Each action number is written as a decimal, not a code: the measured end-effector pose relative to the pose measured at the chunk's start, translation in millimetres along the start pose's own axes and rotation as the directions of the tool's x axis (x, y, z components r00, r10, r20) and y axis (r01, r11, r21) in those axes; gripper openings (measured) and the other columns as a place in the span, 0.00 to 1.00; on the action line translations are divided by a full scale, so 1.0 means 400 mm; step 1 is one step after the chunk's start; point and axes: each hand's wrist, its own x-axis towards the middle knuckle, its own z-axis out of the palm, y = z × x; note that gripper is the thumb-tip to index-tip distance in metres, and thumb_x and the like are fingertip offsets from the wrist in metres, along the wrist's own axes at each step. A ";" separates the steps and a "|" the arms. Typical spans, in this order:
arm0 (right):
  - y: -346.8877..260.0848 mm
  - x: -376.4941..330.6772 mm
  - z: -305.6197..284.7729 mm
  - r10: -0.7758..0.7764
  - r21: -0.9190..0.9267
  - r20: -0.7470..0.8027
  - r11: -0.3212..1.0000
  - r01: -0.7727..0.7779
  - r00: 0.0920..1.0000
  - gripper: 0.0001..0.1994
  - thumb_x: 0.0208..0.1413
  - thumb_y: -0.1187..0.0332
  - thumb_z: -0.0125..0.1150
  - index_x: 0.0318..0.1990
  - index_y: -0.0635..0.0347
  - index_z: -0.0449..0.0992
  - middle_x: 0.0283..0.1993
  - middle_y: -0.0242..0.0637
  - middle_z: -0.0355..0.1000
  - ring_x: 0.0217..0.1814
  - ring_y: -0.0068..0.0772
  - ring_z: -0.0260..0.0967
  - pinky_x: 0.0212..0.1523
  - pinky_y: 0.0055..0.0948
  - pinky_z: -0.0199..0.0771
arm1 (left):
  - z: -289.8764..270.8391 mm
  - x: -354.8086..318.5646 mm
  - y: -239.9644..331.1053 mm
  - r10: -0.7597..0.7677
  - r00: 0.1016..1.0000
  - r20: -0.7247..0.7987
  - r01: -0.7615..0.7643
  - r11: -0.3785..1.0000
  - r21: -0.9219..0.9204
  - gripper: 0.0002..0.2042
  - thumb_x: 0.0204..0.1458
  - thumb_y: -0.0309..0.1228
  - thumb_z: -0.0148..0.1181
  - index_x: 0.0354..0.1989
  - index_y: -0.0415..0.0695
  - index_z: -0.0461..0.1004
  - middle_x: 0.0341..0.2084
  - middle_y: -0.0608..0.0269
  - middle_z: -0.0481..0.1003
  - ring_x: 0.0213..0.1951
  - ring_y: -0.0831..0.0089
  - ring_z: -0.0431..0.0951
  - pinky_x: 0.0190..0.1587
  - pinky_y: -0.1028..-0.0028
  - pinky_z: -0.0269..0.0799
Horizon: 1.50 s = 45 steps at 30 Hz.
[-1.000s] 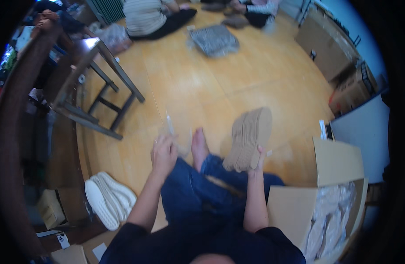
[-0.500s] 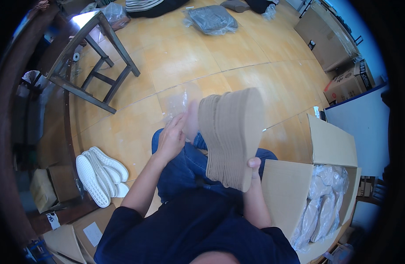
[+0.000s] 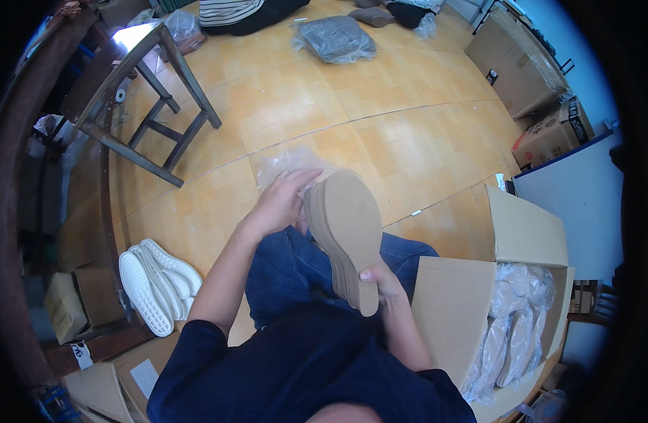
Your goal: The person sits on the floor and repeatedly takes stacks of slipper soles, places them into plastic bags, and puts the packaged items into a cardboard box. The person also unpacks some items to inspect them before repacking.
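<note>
A thick stack of tan, foot-shaped insoles (image 3: 352, 215) is held over my lap, its wide toe end away from me. My right hand (image 3: 389, 285) grips it near the narrow heel end, thumb on the top insole. At the left of the toe end, my left hand (image 3: 285, 201) has its fingers bent around a clear plastic bag (image 3: 285, 163). The fingertips reach the edge of the stack; part of the bag is hidden behind the hand.
At my right stands an open carton (image 3: 454, 299) with plastic-wrapped pieces inside. White shoe soles (image 3: 151, 289) lie on the floor at the left, below a dark wooden stool (image 3: 183, 137). A wrapped grey bundle (image 3: 336, 39) lies farther off, near a seated person (image 3: 250, 17).
The insole stack has swung left and turned so its broad top face shows. My left hand and the bag now meet its toe end.
</note>
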 end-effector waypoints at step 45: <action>0.236 0.191 -0.043 -0.081 -0.569 -0.132 0.822 -0.009 0.988 0.62 0.34 0.61 0.75 0.72 0.68 0.34 0.72 0.59 0.40 0.76 0.51 0.38 0.73 0.40 0.40 | 0.220 -0.179 -0.093 -0.261 0.661 -0.703 0.361 0.933 -0.007 0.16 0.52 0.30 0.63 0.50 0.41 0.73 0.48 0.53 0.72 0.57 0.54 0.67 0.59 0.60 0.60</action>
